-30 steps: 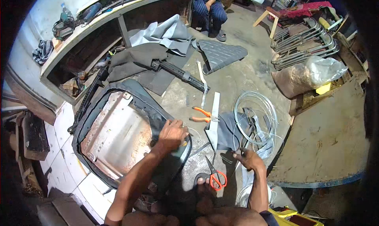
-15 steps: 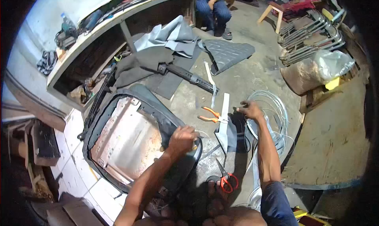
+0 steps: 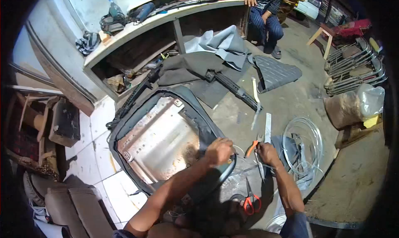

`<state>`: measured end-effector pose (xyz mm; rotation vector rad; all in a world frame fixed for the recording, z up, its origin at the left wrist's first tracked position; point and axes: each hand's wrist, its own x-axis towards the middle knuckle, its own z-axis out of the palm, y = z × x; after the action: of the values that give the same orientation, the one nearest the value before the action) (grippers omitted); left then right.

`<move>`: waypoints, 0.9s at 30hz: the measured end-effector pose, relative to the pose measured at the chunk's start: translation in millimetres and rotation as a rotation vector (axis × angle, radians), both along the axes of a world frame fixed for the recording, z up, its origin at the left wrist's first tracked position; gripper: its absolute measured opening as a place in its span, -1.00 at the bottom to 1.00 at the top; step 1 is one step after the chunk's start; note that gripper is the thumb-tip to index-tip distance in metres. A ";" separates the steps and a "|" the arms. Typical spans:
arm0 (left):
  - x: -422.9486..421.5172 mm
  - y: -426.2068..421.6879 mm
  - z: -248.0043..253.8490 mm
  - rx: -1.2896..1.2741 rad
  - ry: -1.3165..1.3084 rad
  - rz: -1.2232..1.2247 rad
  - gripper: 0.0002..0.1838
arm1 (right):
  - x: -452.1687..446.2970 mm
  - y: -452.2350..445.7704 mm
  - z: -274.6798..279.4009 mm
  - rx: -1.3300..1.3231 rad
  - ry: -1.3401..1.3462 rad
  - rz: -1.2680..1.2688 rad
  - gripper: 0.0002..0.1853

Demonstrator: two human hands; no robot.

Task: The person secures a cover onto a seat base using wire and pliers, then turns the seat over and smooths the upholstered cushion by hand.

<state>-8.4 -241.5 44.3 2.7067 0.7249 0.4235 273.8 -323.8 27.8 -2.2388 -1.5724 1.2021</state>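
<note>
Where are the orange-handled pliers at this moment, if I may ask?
In the head view, right of centre, the orange-handled pliers are in the right hand, between the left hand and the wire coil.

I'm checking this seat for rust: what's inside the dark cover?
A metal pan with rust-brown patches shows inside the cover. Whatever lies beneath the pan is hidden, and the left forearm blocks part of the cover's near side.

Left hand (image 3: 219, 152) and right hand (image 3: 270, 154) are bare; the right sleeve (image 3: 294, 226) is dark, seemingly navy.
</note>
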 end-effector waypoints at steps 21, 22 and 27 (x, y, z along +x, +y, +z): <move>11.8 0.4 14.4 -0.093 0.172 0.004 -0.79 | -132.4 -118.2 40.1 0.263 0.275 -0.310 -0.47; 11.9 1.9 13.5 -0.085 0.172 0.008 -0.79 | -131.2 -113.2 35.6 0.270 0.277 -0.305 -0.47; 13.9 0.7 12.4 -0.126 0.182 0.017 -0.80 | -133.2 -71.1 61.8 0.528 -0.504 -0.048 -0.54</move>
<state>5.5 -240.8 56.7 2.6446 0.7944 0.1312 140.6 -394.8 89.6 -2.2732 -1.7145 0.1540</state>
